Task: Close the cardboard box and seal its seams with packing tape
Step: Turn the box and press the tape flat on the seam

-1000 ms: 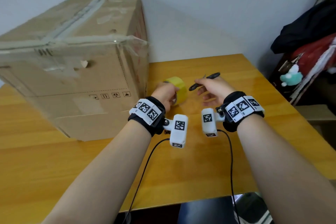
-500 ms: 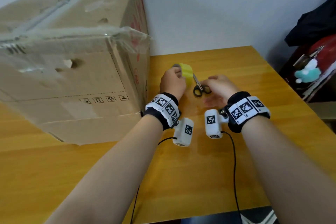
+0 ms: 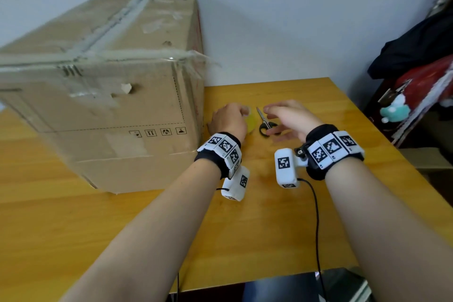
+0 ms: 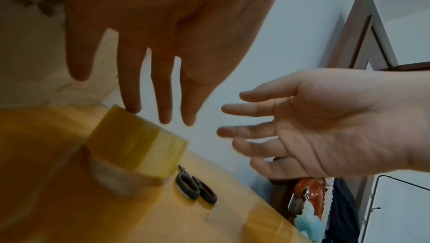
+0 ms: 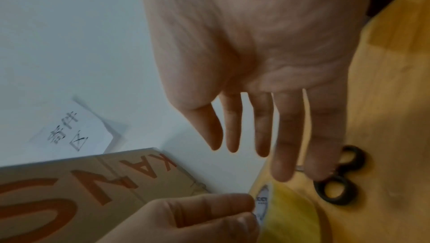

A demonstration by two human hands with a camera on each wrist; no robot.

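Beside the taped cardboard box [image 3: 103, 95], both hands have released tape roll [image 4: 137, 145] and scissors [image 3: 266, 122], fingers straight; sealing looks finished.

The cardboard box [image 3: 103, 95] walled off the counter's [image 3: 245, 240] far-left corner; tape roll [image 3: 251, 121] and scissors [image 3: 266, 122] lay just beside it, leaving bare wood toward the near edge.

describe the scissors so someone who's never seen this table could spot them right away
Start at the big cardboard box on the wooden table; on the tabletop to its right sits a yellow tape roll. Just right of the roll, between the two hands, lie the scissors. They are the only item there with black loop handles and thin metal blades, tips pointing toward the wall.
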